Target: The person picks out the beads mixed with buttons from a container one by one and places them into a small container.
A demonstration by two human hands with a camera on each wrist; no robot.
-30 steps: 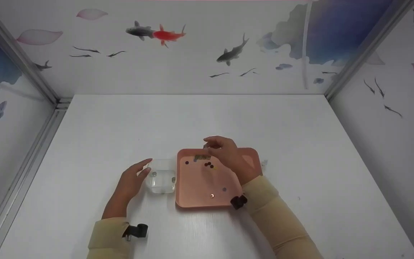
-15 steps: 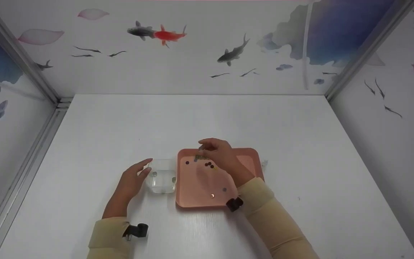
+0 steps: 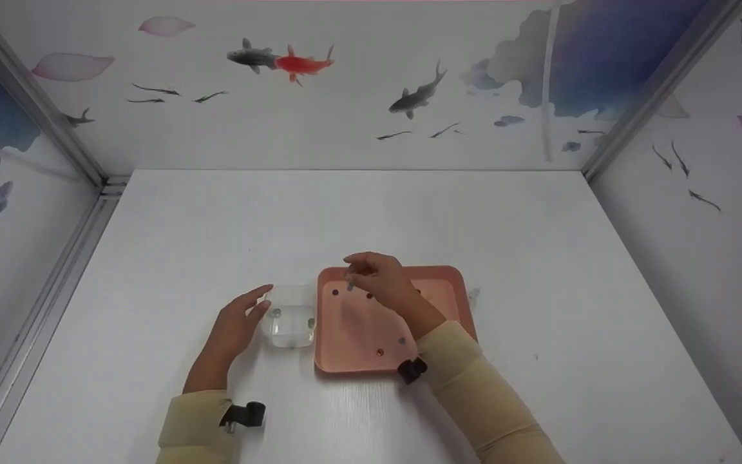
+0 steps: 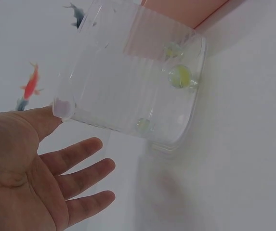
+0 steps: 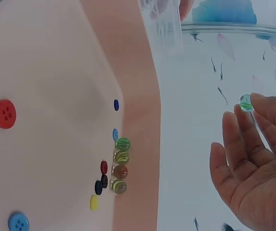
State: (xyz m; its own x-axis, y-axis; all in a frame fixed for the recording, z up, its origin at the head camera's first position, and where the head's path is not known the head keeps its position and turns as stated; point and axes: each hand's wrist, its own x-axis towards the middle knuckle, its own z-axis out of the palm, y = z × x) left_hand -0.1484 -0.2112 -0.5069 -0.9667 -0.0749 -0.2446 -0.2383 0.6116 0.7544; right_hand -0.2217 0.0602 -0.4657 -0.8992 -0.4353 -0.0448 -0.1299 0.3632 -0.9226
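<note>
From my head, the light is dim, grey and fairly even, seemingly from above. A pale sheen lies on the worktop (image 3: pixel 345 406) before the tray (image 3: pixel 345 369); soft shadows sit beside my sleeves (image 3: pixel 487 393) and in the tray below my right fingers (image 5: pixel 231 139). The side walls (image 3: pixel 686 212) splay outward, and small details look smeared. My left wrist's view is hazy and low in contrast: the box (image 4: pixel 109 86) carries faint glints, and a diffuse shadow lies beyond my left fingers (image 4: pixel 87 179). My right wrist's view is brighter, the pinched marble (image 5: pixel 245 103) fairly clear, the box washed out at the top edge.
</note>
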